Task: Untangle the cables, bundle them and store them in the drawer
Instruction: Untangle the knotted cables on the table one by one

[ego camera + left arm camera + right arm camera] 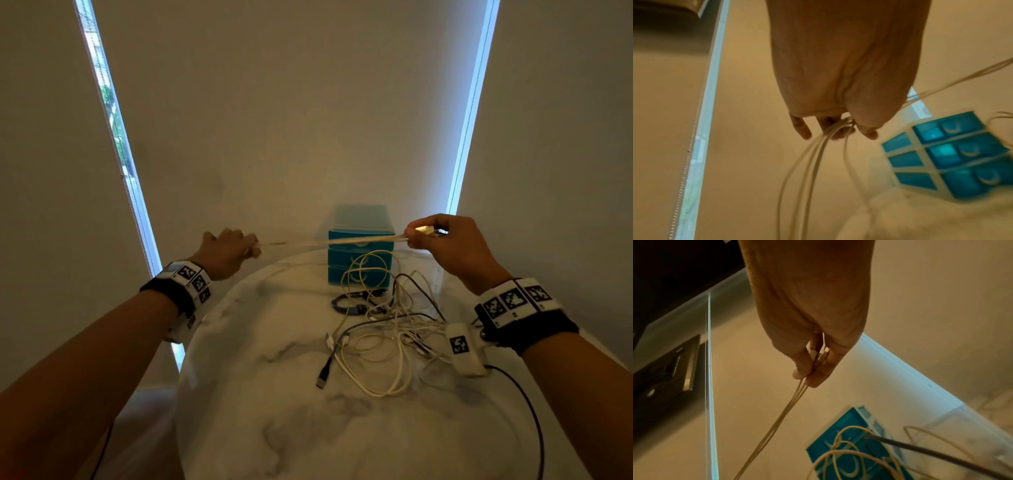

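Strands of white cable [329,242] run taut in front of the blue drawer unit [359,260], stretched between your two hands. Your left hand [224,251], left of the unit, has its fingers curled round the folded strands. Your right hand [452,245], to the unit's right, pinches the strands and their connectors [819,352]. More tangled cables [380,329] lie on the marble table [274,411], just before the unit.
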The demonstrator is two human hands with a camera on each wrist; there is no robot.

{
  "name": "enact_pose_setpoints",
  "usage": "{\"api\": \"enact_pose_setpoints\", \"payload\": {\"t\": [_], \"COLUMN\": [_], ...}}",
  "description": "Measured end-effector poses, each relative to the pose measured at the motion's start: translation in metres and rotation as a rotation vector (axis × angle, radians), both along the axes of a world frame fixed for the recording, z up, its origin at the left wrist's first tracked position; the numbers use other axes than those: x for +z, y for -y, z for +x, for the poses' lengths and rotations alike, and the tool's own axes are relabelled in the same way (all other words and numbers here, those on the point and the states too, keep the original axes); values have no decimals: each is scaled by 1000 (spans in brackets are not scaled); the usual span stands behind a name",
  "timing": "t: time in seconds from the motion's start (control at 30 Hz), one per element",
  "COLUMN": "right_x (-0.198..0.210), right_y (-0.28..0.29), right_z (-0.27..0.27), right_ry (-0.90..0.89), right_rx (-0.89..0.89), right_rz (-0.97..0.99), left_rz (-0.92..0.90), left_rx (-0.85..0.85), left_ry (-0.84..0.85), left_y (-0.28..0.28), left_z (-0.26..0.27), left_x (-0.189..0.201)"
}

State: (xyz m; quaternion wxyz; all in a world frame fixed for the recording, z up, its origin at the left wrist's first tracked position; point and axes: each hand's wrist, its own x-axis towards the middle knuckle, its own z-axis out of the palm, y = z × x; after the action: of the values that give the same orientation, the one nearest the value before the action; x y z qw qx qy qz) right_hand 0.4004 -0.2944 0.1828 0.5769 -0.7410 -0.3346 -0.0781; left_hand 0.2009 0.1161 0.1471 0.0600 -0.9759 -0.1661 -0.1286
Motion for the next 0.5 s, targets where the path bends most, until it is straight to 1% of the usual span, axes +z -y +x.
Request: {"api": "enact_pose_setpoints", "payload": {"t": [0.03,0.07,0.1,0.17,0.2,0.23,0.27,0.3,0.33,0.4,0.43,0.5], "right_x": [3,6,9,10,9,5,0,-6,-13,-23,-27,-32], "right_y": [-1,0,3,12,18,23,26,28,27,22,19,18], "right_z": [-1,-2,-1,8,14,18,22,24,25,24,24,24], "right_ry": [3,9,8,-32,-62,-92,-117,-135,-143,-154,-161,-174], "right_rx": [-12,-25,-41,-76,-96,-112,-128,-143,-149,-142,-140,-145], "right_rz": [55,104,144,197,203,187,156,123,94,50,46,54], "left_rz": [51,11,-127,-435,-577,-707,-793,-826,-844,-938,-989,-1066], "left_rx": [73,73,5,-210,-280,-310,-324,-308,-259,-100,-23,79], "left_ry": [61,74,43,-41,-45,-16,68,206,383,727,850,1004], "left_y": [-4,-9,-10,-9,-7,-2,4,9,11,13,12,9], "left_z": [4,7,7,2,0,-3,-4,-3,1,10,14,19], "left_x": [6,11,16,18,16,15,13,13,10,7,7,9]}}
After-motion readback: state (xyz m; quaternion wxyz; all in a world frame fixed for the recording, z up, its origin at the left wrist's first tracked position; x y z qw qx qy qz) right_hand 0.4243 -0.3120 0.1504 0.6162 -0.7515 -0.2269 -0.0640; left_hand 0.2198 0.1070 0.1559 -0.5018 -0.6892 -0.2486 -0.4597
